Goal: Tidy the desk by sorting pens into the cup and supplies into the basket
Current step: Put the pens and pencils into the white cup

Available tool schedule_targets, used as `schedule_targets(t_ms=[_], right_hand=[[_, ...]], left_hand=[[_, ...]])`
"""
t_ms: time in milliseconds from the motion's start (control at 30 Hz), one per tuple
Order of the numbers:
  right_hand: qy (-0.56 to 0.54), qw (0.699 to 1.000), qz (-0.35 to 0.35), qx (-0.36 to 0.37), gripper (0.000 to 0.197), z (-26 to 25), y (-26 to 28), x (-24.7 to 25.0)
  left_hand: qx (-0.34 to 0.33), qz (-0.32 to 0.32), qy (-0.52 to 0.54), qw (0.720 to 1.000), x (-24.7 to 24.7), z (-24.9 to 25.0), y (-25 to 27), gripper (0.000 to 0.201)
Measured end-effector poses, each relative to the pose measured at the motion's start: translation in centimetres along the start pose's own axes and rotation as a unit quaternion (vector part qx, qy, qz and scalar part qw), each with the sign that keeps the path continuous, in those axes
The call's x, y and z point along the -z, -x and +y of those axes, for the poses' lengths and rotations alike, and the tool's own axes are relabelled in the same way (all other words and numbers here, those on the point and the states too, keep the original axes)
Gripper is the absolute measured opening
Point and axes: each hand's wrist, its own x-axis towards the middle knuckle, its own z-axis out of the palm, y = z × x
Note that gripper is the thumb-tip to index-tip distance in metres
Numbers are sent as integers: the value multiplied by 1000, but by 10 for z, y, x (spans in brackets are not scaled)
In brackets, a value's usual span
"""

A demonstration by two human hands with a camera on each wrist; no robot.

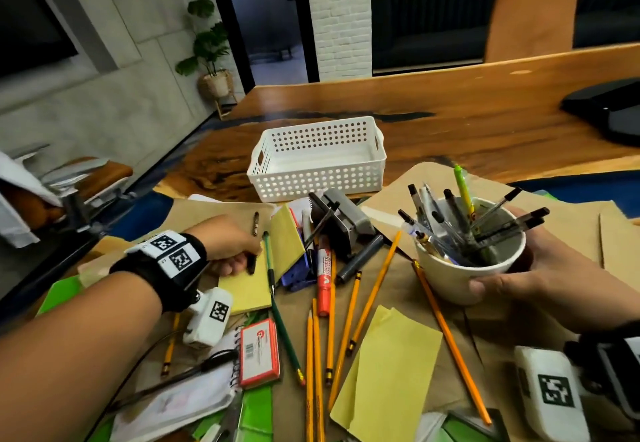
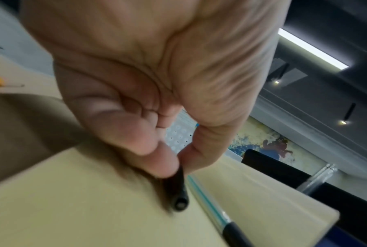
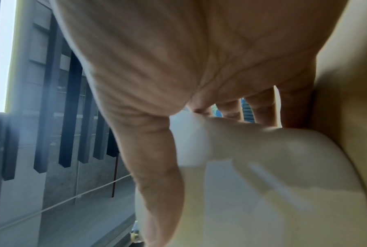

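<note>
My left hand (image 1: 239, 251) pinches a black pen (image 1: 254, 244) that lies over a yellow notepad (image 1: 247, 289); in the left wrist view thumb and finger close on the black pen (image 2: 179, 192) just above the pad. My right hand (image 1: 540, 279) grips the white cup (image 1: 460, 279), thumb on its front wall, fingers round the back; the cup holds several pens (image 1: 460, 223). In the right wrist view the cup (image 3: 262, 183) fills the palm. An empty white perforated basket (image 1: 317, 178) stands behind the clutter.
Between the hands lie several yellow pencils (image 1: 374, 282), a green pencil (image 1: 280, 313), a red marker (image 1: 324, 279), a grey stapler (image 1: 343, 220), a red-edged eraser box (image 1: 259, 351), a spiral notebook (image 1: 187, 396) and yellow sheets (image 1: 391, 372) on brown paper. A black object (image 1: 609, 109) sits far right.
</note>
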Motion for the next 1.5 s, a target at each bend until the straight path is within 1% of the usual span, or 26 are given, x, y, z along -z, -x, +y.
schedule_targets(t_ms=[67,133,167,200,233,267,300,333,367,400,467,500,567,667,700,767,833,933,1033,1100,1200,1267,1300,1367,1433,1500], right_hand=[[1,1000,-10,-3,86,1,-2,2],[5,1000,-23,-4,84,3,-3,4],[6,1000,-26,-2,82,2,-3,3],[7,1000,-24,-2,81,3,-3,3],[5,1000,-21,0,79,2,-3,2],[4,1000,-16,1,78,3,-3,2],[3,1000,-13,1,78,3,-3,2],[2,1000,-12,-1,79,4,-3,1],[0,1000,-10,-4,80,5,-3,1],[-1,1000,-9,-5,80,6,-3,2],[-5,1000,-10,-9,82,6,-3,2],[-6,1000,-9,-11,83,7,-3,3],[-4,1000,-10,-15,86,9,-3,4],[-4,1000,-13,-16,88,12,-3,5],[-5,1000,-15,-15,87,11,-3,5],[-10,1000,-19,-15,87,11,-4,4],[-13,1000,-19,-17,88,12,-4,4],[-15,1000,-13,-19,91,14,-4,5],[-17,1000,-6,-16,93,12,-3,4],[-17,1000,-5,-13,92,10,-2,3],[-18,1000,-10,-11,90,10,-3,3],[-19,1000,-12,-9,89,9,-2,3],[-20,1000,-14,-8,87,8,-2,3],[-19,1000,-17,-2,86,6,-2,2],[-18,1000,-20,-2,87,6,-2,3],[-26,999,-21,-6,87,8,-2,3]], left_hand=[[-5,7,-35,999,2,0,-1,22],[-34,14,-77,996,10,6,6,27],[-55,26,-71,996,15,11,11,28],[-74,37,-35,996,22,18,18,26],[-96,41,23,994,27,26,27,21],[-120,24,93,988,30,37,40,14],[-149,-5,161,976,29,48,54,6],[-184,-31,211,960,27,58,67,6],[-223,-48,239,944,23,67,78,11],[-263,-57,250,930,17,77,89,13],[-331,-52,237,912,4,94,104,12],[-357,-44,223,906,-3,102,109,10],[-388,-18,209,898,-16,116,111,6],[-388,4,226,894,-30,129,104,4],[-376,-5,228,898,-33,131,100,4],[-346,-51,236,907,-39,132,95,5],[-331,-83,243,908,-42,134,93,7],[-348,-68,207,912,-45,138,91,11],[-354,-55,176,917,-51,139,90,9],[-353,-49,180,917,-51,139,90,7],[-366,-24,203,908,-47,140,92,9],[-372,-35,211,903,-46,143,95,11],[-374,-46,201,904,-47,143,96,11],[-391,-54,126,910,-50,143,96,10],[-406,-71,61,909,-53,142,95,15],[-413,-73,72,905,-52,140,93,28]])
